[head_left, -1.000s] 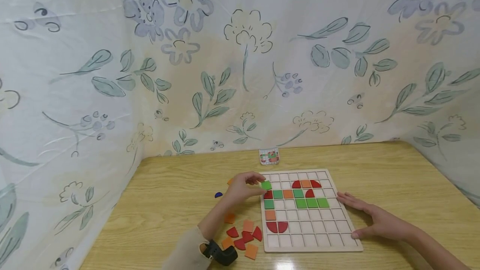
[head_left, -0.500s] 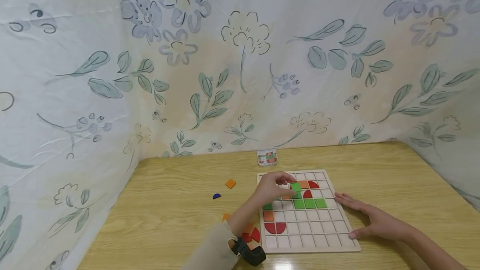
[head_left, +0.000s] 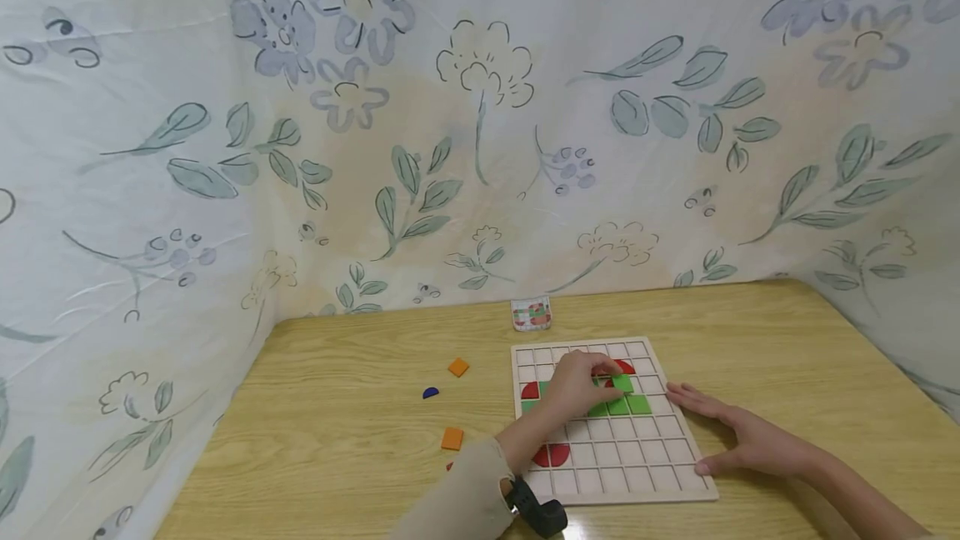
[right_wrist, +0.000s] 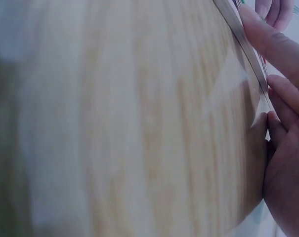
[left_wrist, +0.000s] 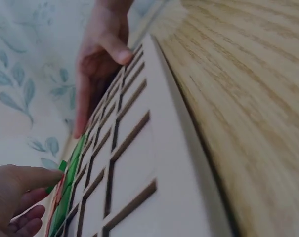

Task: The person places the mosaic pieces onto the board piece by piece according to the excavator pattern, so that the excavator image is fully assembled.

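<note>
My left hand (head_left: pixel 581 386) reaches over the white gridded board (head_left: pixel 637 473) and pinches a light green square tile (head_left: pixel 623 383) between thumb and fingers. The tile is close over a cell just above a row of green tiles (head_left: pixel 638 404). Red and darker green pieces in the upper rows are partly covered by this hand. My right hand (head_left: pixel 757 442) lies at the board's right side, fingers extended, thumb on the edge near the lower corner. In the right wrist view, the thumb (right_wrist: pixel 273 42) rests along the board's edge.
Left of the board lie orange squares (head_left: pixel 452 438) and a small blue half-round piece (head_left: pixel 431 392). Behind the board is a small pattern card (head_left: pixel 531 314). A floral cloth (head_left: pixel 480 148) hangs at the back and sides. The left forearm hides more loose pieces.
My left hand has carried the green tile from the board's left edge rightward across the upper rows to the right of the middle. The right hand has stayed at the board's edge.
</note>
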Action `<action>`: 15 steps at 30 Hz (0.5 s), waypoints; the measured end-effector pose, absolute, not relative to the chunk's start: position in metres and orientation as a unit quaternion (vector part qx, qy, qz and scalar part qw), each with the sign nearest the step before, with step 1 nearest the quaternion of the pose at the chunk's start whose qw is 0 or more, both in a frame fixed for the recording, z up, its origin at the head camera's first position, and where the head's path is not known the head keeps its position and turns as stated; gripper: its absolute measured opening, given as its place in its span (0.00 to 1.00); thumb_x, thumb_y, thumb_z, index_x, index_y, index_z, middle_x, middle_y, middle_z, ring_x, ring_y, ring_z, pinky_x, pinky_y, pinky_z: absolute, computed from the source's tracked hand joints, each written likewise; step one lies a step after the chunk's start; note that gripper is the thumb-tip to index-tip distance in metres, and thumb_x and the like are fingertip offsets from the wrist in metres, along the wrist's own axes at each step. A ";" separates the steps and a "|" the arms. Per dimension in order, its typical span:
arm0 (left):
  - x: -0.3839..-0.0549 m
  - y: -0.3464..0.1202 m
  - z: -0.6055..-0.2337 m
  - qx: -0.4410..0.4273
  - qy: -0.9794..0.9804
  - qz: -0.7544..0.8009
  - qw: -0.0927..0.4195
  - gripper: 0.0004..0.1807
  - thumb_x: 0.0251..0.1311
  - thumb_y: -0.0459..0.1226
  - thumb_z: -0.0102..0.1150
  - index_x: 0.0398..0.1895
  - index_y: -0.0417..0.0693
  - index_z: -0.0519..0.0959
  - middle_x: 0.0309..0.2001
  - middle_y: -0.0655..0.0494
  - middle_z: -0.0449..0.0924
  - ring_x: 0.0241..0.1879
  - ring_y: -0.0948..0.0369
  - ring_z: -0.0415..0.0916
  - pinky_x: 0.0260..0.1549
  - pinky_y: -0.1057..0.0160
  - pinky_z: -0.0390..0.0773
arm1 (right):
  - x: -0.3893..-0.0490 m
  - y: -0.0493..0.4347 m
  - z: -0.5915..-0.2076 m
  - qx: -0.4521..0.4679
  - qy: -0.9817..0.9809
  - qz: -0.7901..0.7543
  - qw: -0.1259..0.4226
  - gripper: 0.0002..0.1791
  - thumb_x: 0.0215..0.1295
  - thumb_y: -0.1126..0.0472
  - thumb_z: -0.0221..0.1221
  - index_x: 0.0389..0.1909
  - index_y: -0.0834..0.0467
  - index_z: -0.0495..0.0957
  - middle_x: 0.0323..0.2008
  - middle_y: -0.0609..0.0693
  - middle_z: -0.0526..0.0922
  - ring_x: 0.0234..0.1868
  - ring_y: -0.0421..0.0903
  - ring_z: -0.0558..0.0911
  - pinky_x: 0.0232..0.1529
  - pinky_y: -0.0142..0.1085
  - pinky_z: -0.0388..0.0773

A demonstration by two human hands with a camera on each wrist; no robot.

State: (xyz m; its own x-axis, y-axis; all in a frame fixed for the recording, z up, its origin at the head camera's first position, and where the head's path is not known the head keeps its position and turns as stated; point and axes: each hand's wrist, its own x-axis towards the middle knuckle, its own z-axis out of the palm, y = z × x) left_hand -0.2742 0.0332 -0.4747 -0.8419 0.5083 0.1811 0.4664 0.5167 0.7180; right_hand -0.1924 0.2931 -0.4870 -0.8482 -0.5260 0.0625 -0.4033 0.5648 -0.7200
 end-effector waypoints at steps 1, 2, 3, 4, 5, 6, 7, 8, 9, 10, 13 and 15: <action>-0.273 0.035 -0.475 0.280 0.875 0.394 0.022 0.11 0.46 0.40 0.70 0.36 0.54 0.84 0.34 0.69 0.82 0.37 0.73 0.72 0.37 0.77 0.68 | -0.192 0.293 -0.487 -0.264 0.879 -0.388 0.080 0.46 0.48 0.49 0.66 0.69 0.54 0.57 0.69 0.62 0.51 0.64 0.17 0.44 0.53 0.15 0.49; -0.273 0.037 -0.475 0.280 0.880 0.384 0.020 0.11 0.47 0.41 0.70 0.35 0.54 0.84 0.34 0.70 0.82 0.37 0.73 0.71 0.37 0.77 0.68 | -0.192 0.293 -0.487 -0.266 0.877 -0.391 0.080 0.46 0.48 0.49 0.66 0.69 0.54 0.57 0.69 0.62 0.51 0.64 0.17 0.44 0.53 0.15 0.48; -0.272 0.039 -0.475 0.281 0.884 0.373 0.017 0.11 0.47 0.41 0.70 0.36 0.55 0.84 0.34 0.70 0.82 0.37 0.73 0.70 0.37 0.77 0.67 | -0.192 0.292 -0.487 -0.268 0.875 -0.395 0.081 0.46 0.48 0.49 0.67 0.69 0.55 0.57 0.69 0.62 0.51 0.65 0.17 0.44 0.53 0.14 0.47; -0.272 0.040 -0.476 0.281 0.888 0.363 0.014 0.10 0.47 0.42 0.69 0.36 0.55 0.84 0.34 0.71 0.82 0.36 0.73 0.69 0.37 0.77 0.66 | -0.192 0.292 -0.488 -0.269 0.873 -0.398 0.082 0.46 0.48 0.50 0.67 0.69 0.55 0.57 0.69 0.63 0.51 0.65 0.17 0.44 0.53 0.14 0.46; -0.272 0.042 -0.476 0.284 0.890 0.356 0.012 0.10 0.48 0.42 0.69 0.36 0.55 0.84 0.34 0.71 0.82 0.35 0.73 0.68 0.36 0.77 0.66 | -0.192 0.292 -0.488 -0.269 0.872 -0.401 0.082 0.47 0.48 0.50 0.67 0.69 0.55 0.57 0.70 0.62 0.50 0.65 0.17 0.44 0.53 0.13 0.46; -0.272 0.043 -0.477 0.289 0.893 0.346 0.006 0.10 0.48 0.43 0.69 0.36 0.55 0.84 0.34 0.70 0.82 0.35 0.73 0.68 0.36 0.78 0.65 | -0.192 0.293 -0.488 -0.269 0.871 -0.403 0.082 0.47 0.48 0.50 0.67 0.69 0.55 0.57 0.70 0.62 0.50 0.65 0.17 0.44 0.52 0.13 0.45; -0.272 0.044 -0.477 0.294 0.896 0.333 0.000 0.10 0.49 0.44 0.68 0.36 0.56 0.84 0.34 0.71 0.82 0.34 0.74 0.68 0.35 0.78 0.65 | -0.192 0.293 -0.489 -0.269 0.872 -0.401 0.081 0.47 0.48 0.50 0.67 0.69 0.55 0.57 0.70 0.62 0.50 0.65 0.17 0.44 0.53 0.13 0.46; -0.273 0.045 -0.478 0.298 0.898 0.324 -0.006 0.10 0.49 0.45 0.68 0.36 0.56 0.84 0.34 0.71 0.82 0.33 0.74 0.68 0.35 0.79 0.64 | -0.192 0.293 -0.489 -0.270 0.872 -0.401 0.080 0.47 0.48 0.50 0.67 0.69 0.55 0.57 0.70 0.62 0.50 0.65 0.18 0.44 0.53 0.13 0.46; -0.273 0.046 -0.478 0.302 0.899 0.316 -0.012 0.10 0.49 0.45 0.68 0.36 0.56 0.84 0.33 0.71 0.82 0.33 0.74 0.67 0.34 0.79 0.64 | -0.193 0.293 -0.489 -0.269 0.872 -0.402 0.080 0.47 0.48 0.50 0.67 0.69 0.55 0.57 0.70 0.62 0.50 0.65 0.18 0.44 0.53 0.13 0.46; -0.273 0.046 -0.478 0.307 0.900 0.311 -0.017 0.10 0.49 0.45 0.67 0.36 0.56 0.84 0.33 0.71 0.82 0.33 0.74 0.68 0.34 0.79 0.64 | -0.193 0.293 -0.490 -0.269 0.872 -0.402 0.080 0.47 0.48 0.50 0.67 0.69 0.55 0.57 0.70 0.62 0.50 0.65 0.18 0.44 0.53 0.13 0.46; -0.274 0.047 -0.478 0.317 0.898 0.305 -0.029 0.10 0.50 0.45 0.67 0.36 0.56 0.84 0.33 0.70 0.82 0.33 0.74 0.69 0.35 0.78 0.64 | -0.193 0.294 -0.490 -0.269 0.868 -0.409 0.081 0.47 0.48 0.50 0.67 0.69 0.55 0.57 0.70 0.62 0.50 0.65 0.18 0.44 0.52 0.12 0.45; -0.274 0.047 -0.478 0.322 0.896 0.305 -0.034 0.10 0.50 0.45 0.67 0.36 0.56 0.84 0.34 0.71 0.82 0.33 0.74 0.69 0.35 0.78 0.64 | -0.193 0.294 -0.490 -0.272 0.864 -0.416 0.081 0.47 0.48 0.51 0.67 0.69 0.56 0.57 0.70 0.63 0.49 0.65 0.18 0.44 0.52 0.11 0.44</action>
